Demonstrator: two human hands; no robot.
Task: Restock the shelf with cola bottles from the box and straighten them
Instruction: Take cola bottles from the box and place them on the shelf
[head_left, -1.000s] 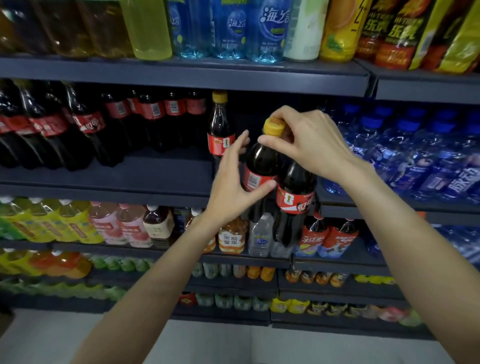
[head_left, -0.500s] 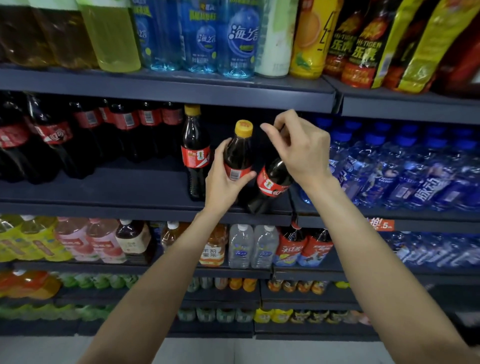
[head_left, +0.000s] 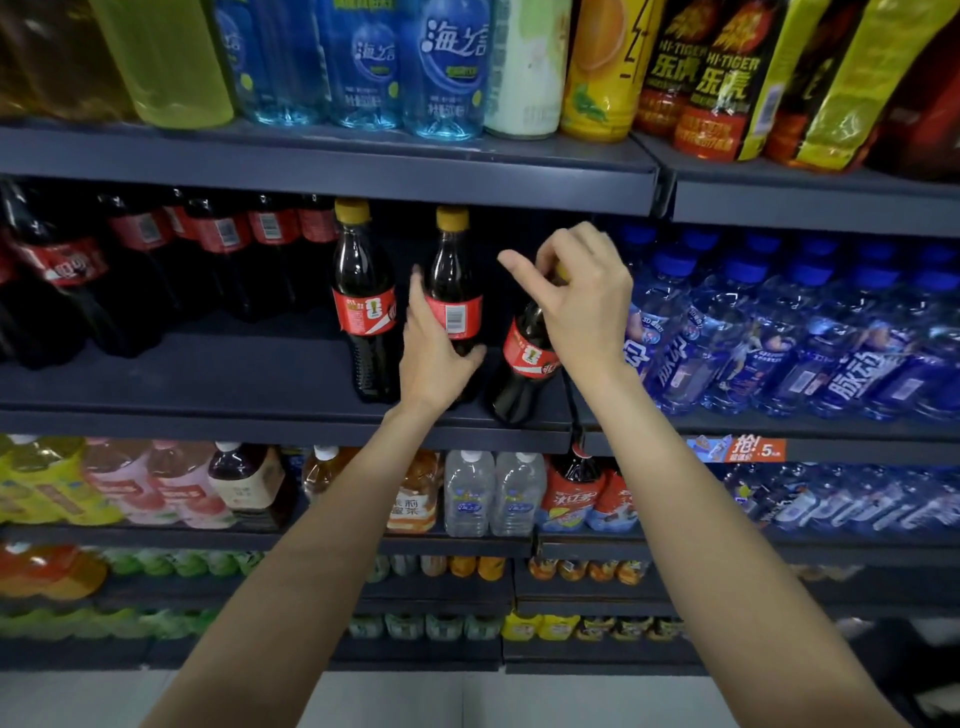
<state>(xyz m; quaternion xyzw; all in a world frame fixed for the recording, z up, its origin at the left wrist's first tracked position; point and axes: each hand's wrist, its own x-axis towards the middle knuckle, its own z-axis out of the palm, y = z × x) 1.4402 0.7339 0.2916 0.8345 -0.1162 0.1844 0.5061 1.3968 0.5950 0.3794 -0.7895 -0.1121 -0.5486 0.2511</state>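
On the dark shelf, the left hand grips the middle cola bottle at its label. Just right, the right hand pinches the tilted bottle by its top.

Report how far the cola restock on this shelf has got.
Done: one yellow-capped cola bottle stands upright on the shelf. In hand: the left hand grips a second bottle, upright; the right hand holds a third bottle by its top, tilted. Left: straighten it and fill the bare shelf space.
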